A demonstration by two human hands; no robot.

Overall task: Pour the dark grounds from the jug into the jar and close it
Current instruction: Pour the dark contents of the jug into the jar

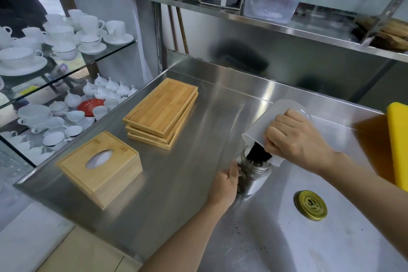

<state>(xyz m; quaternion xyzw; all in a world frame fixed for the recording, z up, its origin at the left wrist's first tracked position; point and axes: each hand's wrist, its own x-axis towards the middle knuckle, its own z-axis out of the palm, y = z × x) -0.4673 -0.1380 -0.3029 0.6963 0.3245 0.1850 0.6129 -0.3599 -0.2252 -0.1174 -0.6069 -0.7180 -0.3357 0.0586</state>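
A translucent white plastic jug is tipped steeply over a glass jar that stands on the steel counter. Dark grounds slide from the jug's mouth into the jar's open top; the jar is partly filled. My right hand grips the jug from above. My left hand is wrapped around the jar's left side. The jar's gold metal lid lies flat on the counter to the right of the jar.
Stacked bamboo trays and a bamboo tissue box sit on the counter's left half. A yellow board leans at the right edge. Specks of grounds lie scattered near the front. Glass shelves of white cups stand at left.
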